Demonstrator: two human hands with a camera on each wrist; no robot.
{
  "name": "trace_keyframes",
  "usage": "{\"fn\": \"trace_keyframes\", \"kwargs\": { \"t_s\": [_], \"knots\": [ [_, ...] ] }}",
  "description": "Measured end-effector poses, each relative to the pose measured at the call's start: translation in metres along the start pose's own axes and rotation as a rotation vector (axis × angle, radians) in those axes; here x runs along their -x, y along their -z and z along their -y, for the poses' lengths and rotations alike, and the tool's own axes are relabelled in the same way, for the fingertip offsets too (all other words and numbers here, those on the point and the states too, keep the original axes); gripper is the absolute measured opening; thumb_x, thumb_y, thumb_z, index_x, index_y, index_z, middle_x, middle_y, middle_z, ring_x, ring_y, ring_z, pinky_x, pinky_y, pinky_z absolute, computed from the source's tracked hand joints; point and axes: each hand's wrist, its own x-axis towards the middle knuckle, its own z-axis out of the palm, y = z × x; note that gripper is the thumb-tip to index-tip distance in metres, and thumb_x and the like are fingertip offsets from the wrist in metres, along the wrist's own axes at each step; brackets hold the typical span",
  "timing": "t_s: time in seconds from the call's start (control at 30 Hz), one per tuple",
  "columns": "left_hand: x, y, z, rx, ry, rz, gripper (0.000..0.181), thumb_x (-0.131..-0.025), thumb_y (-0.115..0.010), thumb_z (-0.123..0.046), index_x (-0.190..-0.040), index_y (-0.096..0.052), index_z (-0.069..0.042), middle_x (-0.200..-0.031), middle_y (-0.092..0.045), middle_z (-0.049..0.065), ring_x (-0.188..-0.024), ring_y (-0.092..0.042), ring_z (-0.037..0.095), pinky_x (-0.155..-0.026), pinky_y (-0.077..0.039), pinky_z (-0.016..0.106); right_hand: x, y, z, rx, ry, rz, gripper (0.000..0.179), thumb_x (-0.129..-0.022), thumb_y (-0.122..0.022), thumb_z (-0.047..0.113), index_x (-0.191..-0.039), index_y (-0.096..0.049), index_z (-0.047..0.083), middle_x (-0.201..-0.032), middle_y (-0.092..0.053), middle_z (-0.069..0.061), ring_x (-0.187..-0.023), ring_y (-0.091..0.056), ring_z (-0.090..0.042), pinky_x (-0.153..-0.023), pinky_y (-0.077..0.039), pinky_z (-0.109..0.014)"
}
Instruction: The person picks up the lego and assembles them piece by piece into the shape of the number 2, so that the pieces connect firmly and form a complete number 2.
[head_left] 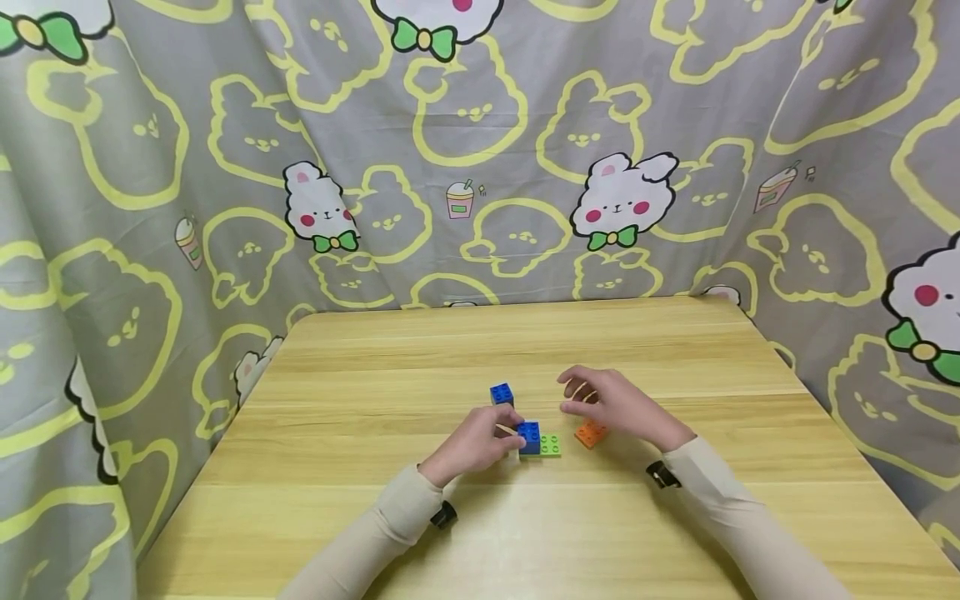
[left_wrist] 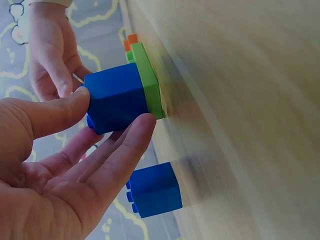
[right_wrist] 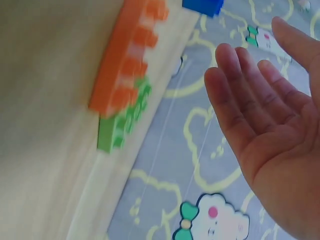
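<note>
My left hand (head_left: 476, 437) holds a blue toy brick (left_wrist: 117, 95) between thumb and fingers. That brick sits on one end of a flat light-green plate (head_left: 551, 447), whose studs show on its right. A second blue brick (head_left: 502, 392) stands apart on the table, just beyond the left hand. My right hand (head_left: 611, 402) hovers above an orange brick (head_left: 590, 433) with bent, spread fingers and nothing in its grasp. In the right wrist view, a green brick (right_wrist: 112, 132) lies next to the orange brick; from the head view the right hand hides it.
The bricks lie near the middle of a wooden table (head_left: 375, 358). Grey curtains (head_left: 480, 233) with yellow outlines and white cartoon animals hang behind the table and along both sides. Dark straps (head_left: 444, 515) sit at the wrists.
</note>
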Motion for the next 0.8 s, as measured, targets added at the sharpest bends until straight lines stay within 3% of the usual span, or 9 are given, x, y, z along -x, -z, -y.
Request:
{"fn": "trace_keyframes", "kwargs": {
  "t_s": [0.23, 0.4, 0.53, 0.8],
  "knots": [
    [0.000, 0.000, 0.000, -0.004, -0.001, -0.001, 0.019, -0.098, -0.070, -0.010, -0.114, -0.068, -0.002, -0.118, -0.071, 0.015, -0.100, -0.073, 0.028, -0.077, -0.061, 0.033, 0.000, 0.016, -0.022, 0.011, -0.002, -0.110, 0.032, -0.094, -0.077, 0.018, -0.123, -0.067, 0.008, -0.100, -0.069, -0.003, -0.091, -0.069, -0.014, -0.082, -0.059, -0.033],
    [0.000, 0.000, 0.000, -0.013, -0.009, -0.003, 0.018, -0.097, -0.070, -0.010, -0.114, -0.068, -0.003, -0.116, -0.072, 0.015, -0.097, -0.073, 0.026, -0.075, -0.061, 0.031, 0.002, 0.023, -0.037, 0.028, -0.017, -0.145, 0.031, -0.092, -0.078, 0.015, -0.120, -0.068, 0.007, -0.103, -0.070, -0.010, -0.090, -0.069, -0.016, -0.079, -0.059, -0.032],
    [0.000, 0.000, 0.001, -0.023, -0.013, -0.003, 0.018, -0.097, -0.070, -0.011, -0.114, -0.068, -0.004, -0.115, -0.072, 0.015, -0.097, -0.073, 0.026, -0.075, -0.061, 0.030, 0.004, 0.026, -0.048, 0.044, -0.023, -0.136, 0.031, -0.091, -0.078, 0.010, -0.120, -0.069, 0.001, -0.112, -0.070, -0.020, -0.087, -0.070, -0.019, -0.078, -0.059, -0.034],
    [-0.001, 0.000, 0.003, -0.030, -0.023, -0.007, 0.018, -0.097, -0.071, -0.012, -0.113, -0.068, -0.004, -0.116, -0.072, 0.015, -0.097, -0.073, 0.026, -0.075, -0.060, 0.030, 0.006, 0.026, -0.063, 0.102, -0.101, -0.055, 0.034, -0.091, -0.078, 0.011, -0.121, -0.070, -0.003, -0.113, -0.069, -0.020, -0.085, -0.071, -0.021, -0.078, -0.059, -0.042]
  ]
}}
